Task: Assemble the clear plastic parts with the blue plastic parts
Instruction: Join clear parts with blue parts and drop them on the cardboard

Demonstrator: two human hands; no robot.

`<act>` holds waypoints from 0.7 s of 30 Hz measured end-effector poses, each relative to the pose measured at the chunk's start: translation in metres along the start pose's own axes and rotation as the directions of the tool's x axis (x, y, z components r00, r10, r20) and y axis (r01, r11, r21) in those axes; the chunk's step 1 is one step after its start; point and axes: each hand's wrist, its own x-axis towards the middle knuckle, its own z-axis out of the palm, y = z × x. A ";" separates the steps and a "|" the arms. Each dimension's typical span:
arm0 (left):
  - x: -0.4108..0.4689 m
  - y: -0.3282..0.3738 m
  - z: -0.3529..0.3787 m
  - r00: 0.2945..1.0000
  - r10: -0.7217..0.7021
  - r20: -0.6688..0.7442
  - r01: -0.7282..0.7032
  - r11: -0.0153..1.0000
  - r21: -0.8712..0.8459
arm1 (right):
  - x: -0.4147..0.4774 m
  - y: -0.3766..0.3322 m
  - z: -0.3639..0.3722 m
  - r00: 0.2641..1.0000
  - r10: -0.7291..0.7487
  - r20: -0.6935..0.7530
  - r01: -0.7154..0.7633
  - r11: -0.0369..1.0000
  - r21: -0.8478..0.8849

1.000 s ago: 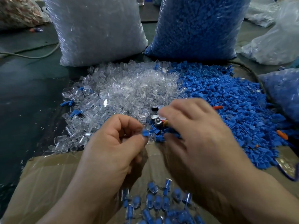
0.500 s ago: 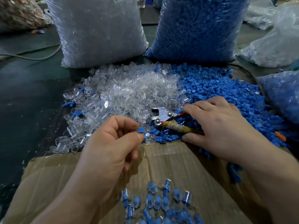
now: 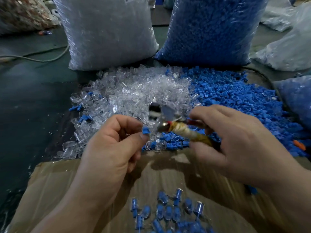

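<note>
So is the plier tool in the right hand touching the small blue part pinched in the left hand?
Apart. The head view shows clear pieces between the blue part in the left hand and the blurred tool held by the right hand.

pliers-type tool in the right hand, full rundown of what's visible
The tool is a plier-like hand tool with a bright metal head, blurred by motion, and handles wrapped in yellowish tape, with a bit of red grip showing near the fingers. The right hand holds it by the handles, lifted above the clear parts and blue parts, head pointing left toward the left hand, which pinches a small blue piece. Whether the head is open cannot be told.
</note>
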 end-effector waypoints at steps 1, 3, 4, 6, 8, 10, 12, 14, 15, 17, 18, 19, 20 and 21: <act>0.000 0.000 -0.001 1.000 0.017 -0.003 -0.017 1.000 0.016 | -0.001 -0.001 0.001 1.000 -0.016 0.023 0.016 1.000 -0.004; 0.000 0.001 -0.002 0.999 0.040 -0.006 -0.040 0.999 0.033 | -0.003 -0.001 0.002 0.998 -0.030 0.046 0.031 0.999 -0.014; 0.000 0.001 -0.002 0.999 0.047 -0.005 -0.047 0.998 0.035 | -0.003 -0.001 0.002 0.998 -0.033 0.051 0.034 0.999 -0.018; -0.001 0.003 -0.001 0.998 0.056 0.006 -0.056 0.998 0.024 | -0.004 -0.001 0.003 0.998 -0.036 0.058 0.037 0.999 -0.019; -0.002 0.005 0.000 0.998 0.057 0.020 -0.057 0.998 0.016 | -0.004 -0.001 0.004 0.997 -0.053 0.057 0.054 0.998 -0.016; -0.003 0.006 0.001 0.998 0.053 0.020 -0.053 0.999 0.010 | -0.003 0.000 0.004 0.996 -0.070 0.052 0.072 0.997 -0.033; -0.004 0.008 0.001 0.998 0.052 0.022 -0.052 0.998 0.021 | -0.002 0.001 0.004 0.995 -0.080 0.054 0.084 0.994 -0.071; -0.004 0.009 0.001 0.997 0.064 0.036 -0.066 0.996 0.064 | -0.001 0.002 0.004 0.994 -0.090 0.065 0.097 0.990 -0.102; -0.005 0.009 0.001 0.997 0.072 0.041 -0.075 0.994 0.082 | -0.001 0.003 0.004 0.993 -0.095 0.066 0.102 0.989 -0.105; -0.006 0.009 0.001 0.996 0.082 0.033 -0.085 0.992 0.096 | 0.000 0.003 0.004 0.994 -0.094 0.059 0.099 0.991 -0.093; -0.006 0.009 0.001 0.996 0.085 0.029 -0.087 0.992 0.095 | 0.000 0.002 0.005 0.994 -0.093 0.052 0.097 0.991 -0.088; -0.006 0.008 0.001 0.996 0.088 0.025 -0.090 0.992 0.090 | 0.001 0.000 0.005 0.995 -0.091 0.049 0.095 0.992 -0.085; -0.006 0.008 0.000 0.996 0.092 0.022 -0.093 0.992 0.086 | 0.001 -0.001 0.005 0.995 -0.090 0.050 0.093 0.992 -0.079; -0.007 0.008 0.001 0.995 0.099 0.022 -0.100 0.991 0.086 | 0.000 -0.001 0.004 0.995 -0.089 0.051 0.092 0.993 -0.069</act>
